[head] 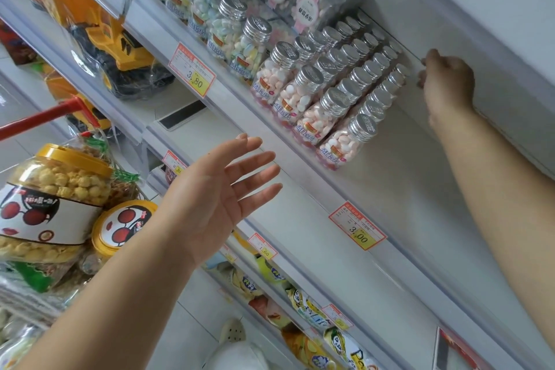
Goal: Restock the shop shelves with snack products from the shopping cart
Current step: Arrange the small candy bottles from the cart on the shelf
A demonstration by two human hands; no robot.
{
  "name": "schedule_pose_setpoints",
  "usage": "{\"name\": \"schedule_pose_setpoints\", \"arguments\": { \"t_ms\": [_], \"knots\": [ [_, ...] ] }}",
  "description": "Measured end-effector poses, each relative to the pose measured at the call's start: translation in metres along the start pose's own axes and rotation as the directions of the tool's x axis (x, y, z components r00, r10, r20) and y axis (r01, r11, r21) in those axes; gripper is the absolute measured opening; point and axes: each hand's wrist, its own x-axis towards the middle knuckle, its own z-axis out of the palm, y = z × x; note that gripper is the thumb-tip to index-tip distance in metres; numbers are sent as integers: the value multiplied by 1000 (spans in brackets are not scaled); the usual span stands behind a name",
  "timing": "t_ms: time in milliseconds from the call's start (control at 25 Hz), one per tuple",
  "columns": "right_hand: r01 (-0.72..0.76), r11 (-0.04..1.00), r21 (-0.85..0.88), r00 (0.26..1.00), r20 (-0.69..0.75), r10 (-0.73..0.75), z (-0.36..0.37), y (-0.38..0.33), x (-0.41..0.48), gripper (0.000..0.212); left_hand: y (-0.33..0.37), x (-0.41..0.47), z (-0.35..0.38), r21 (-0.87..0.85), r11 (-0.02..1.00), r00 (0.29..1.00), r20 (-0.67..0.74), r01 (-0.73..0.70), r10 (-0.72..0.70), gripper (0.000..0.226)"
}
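Right hand [449,81], grip curled on what is unclear, reached behind the candy bottles [330,105], left hand [219,195] spread; a nudge could topple the packed rows.

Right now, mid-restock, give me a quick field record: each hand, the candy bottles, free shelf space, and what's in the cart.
left hand: open, fingers spread, holds nothing, in front of the shelf edge
right hand: fingers curled at the rear of the bottle rows; grip unclear
pink candy bottles: silver caps, four rows front to back
shelf: bare stretch right of the bottles
cart: red handle; yellow-lidded popcorn jars inside
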Motion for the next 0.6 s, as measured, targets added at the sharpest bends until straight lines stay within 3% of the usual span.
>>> {"name": "schedule_pose_setpoints", "arguments": {
  "t_ms": [120,200,320,480,600],
  "knots": [
    [382,882,-276,919,15,-394,-23,-12,-74,36,13,-18,-16,24,1000,1000,-28,-8,9,36],
    [605,758,-243,794,119,-596,-23,-25,-145,30,19,-40,-45,34,999,995,-95,-3,6,29],
    [734,679,-24,651,309,-693,13,-39,-258,27,29,-79,-122,53,998,968,-253,16,-2,22],
    [559,791,249,445,715,-539,109,-39,-388,25,35,-134,-250,8,1000,823,-568,-9,12,15],
    [450,888,96,156,970,-184,188,-16,-450,29,14,-171,-321,-27,1000,657,-754,-15,-10,14]
  ]
}}
